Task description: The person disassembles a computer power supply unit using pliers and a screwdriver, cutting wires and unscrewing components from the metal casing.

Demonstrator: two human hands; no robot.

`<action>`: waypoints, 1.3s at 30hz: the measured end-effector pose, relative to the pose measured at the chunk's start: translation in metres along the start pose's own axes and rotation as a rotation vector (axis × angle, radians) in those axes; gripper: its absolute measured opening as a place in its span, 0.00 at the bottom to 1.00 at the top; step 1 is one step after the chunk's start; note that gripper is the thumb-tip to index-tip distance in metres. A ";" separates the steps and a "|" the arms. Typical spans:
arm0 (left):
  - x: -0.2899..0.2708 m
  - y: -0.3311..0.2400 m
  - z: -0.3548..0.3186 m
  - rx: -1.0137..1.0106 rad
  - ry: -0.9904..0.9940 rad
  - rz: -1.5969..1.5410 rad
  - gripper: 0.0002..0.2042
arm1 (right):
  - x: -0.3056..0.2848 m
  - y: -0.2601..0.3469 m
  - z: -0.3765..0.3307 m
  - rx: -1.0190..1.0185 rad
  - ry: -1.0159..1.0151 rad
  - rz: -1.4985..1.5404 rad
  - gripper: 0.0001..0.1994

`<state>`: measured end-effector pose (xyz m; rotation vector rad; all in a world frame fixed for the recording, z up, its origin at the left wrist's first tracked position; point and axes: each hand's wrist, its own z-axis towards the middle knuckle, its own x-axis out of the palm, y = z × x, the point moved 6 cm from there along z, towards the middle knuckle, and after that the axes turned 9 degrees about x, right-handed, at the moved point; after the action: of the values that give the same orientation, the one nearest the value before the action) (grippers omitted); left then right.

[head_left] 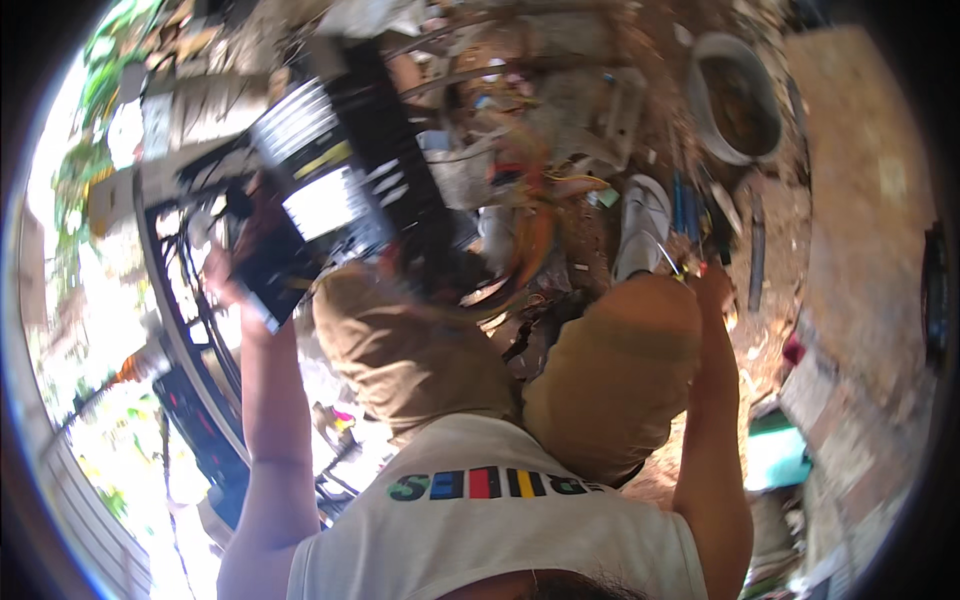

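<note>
Left hand (pixel 228 272) clamped on near-left corner of black electronics chassis (pixel 335 185), propped tilted on left knee (pixel 375 320). Right hand (pixel 712 282) far right by tools (pixel 700 215) on ground; grip: cannot tell. Risk: one-handed hold, chassis likely slides off knee into clutter.

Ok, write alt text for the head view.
Looking down, a seated person's left hand grips a black electronic unit lifted over the left knee. The right hand reaches past the right knee to tools on littered dirt ground, near a metal bowl.
</note>
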<state>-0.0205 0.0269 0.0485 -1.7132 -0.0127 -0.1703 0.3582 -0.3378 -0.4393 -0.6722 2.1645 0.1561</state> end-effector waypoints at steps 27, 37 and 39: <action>-0.024 0.015 -0.079 0.154 0.528 -0.265 0.45 | -0.450 -0.028 -0.321 -0.541 -0.645 0.999 0.17; -0.030 0.162 -0.041 -0.205 0.270 -0.633 0.28 | -0.477 0.134 -0.408 -0.981 -0.501 0.723 0.15; -0.030 0.194 -0.044 -0.231 0.185 -0.592 0.29 | -0.477 0.176 -0.419 -1.044 -0.469 0.553 0.15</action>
<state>-0.0341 -0.0430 -0.1398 -1.8771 -0.3782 -0.7937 0.2151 -0.1319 0.1699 -0.4715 1.6384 1.6310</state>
